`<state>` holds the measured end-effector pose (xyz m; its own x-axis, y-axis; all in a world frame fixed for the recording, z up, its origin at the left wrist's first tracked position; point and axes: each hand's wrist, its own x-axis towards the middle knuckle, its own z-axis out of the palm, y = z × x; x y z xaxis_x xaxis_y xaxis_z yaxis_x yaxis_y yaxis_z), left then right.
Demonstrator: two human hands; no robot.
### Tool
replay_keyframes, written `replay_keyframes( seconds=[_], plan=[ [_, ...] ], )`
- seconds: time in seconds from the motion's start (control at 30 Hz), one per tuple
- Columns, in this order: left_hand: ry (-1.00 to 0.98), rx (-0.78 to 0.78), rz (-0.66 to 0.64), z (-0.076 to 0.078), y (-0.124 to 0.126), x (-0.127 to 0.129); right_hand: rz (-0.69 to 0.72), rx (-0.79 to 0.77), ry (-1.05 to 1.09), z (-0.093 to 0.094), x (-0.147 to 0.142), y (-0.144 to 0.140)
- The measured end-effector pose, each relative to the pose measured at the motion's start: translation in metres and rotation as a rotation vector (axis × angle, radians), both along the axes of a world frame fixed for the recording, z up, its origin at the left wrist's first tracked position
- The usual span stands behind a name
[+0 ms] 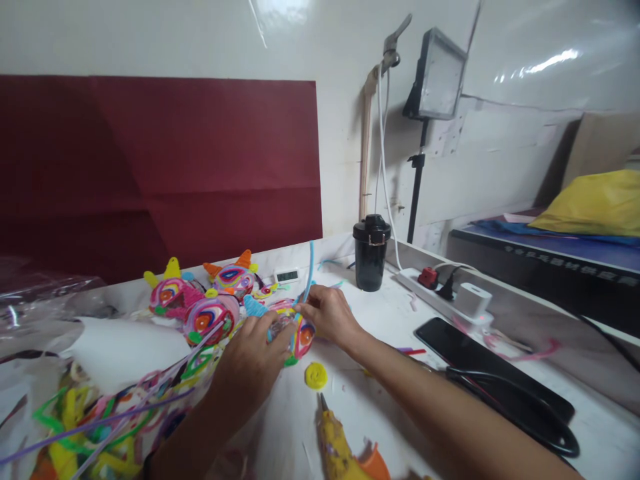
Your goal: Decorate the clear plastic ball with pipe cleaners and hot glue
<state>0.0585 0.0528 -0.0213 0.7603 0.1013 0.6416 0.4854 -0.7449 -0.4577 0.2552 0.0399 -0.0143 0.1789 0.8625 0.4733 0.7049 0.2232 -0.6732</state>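
Lying nearest on the desk (500, 427), a yellow glue gun (336, 445) is waiting while both hands are clamping a spiral pipe-cleaner disc (303, 335), left hand (253, 360) steadying it, right hand (327, 315) pinching a blue pipe cleaner (309, 268) against its rim.

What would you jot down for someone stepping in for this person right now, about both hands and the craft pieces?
Left hand: grips the colourful spiral piece from the left.
Right hand: pinches a blue pipe cleaner at that piece's top edge.
Done: three spiral faces lie finished by the red board.
Nearby: yellow coil and yellow glue gun on the white table, loose pipe cleaners at left.
Left: the blue pipe cleaner stands free, apparently not yet worked in.
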Motion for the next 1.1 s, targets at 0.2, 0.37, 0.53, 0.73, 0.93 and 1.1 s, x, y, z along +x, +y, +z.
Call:
replay_keyframes(
  seconds=[0.2,0.37,0.53,0.73,0.93,1.1],
  plan=[
    [0.004,-0.022,0.025,-0.003,0.001,-0.001,-0.014,0.008,0.002,-0.005,-0.002,0.002],
    [0.015,-0.039,0.024,0.0,-0.001,-0.001,0.013,0.002,0.002,-0.005,0.0,0.005],
    [0.014,-0.066,0.035,0.001,-0.001,-0.001,0.074,-0.019,-0.019,-0.002,0.007,0.006],
    [0.025,-0.098,0.058,0.001,-0.002,-0.001,0.087,-0.017,-0.048,0.002,0.011,0.004],
    [0.04,-0.109,0.087,0.002,-0.004,0.0,0.072,0.01,-0.071,0.002,0.007,0.003],
    [0.042,-0.08,0.066,0.004,-0.005,0.0,0.064,0.015,-0.08,-0.001,0.004,0.003]
  ],
)
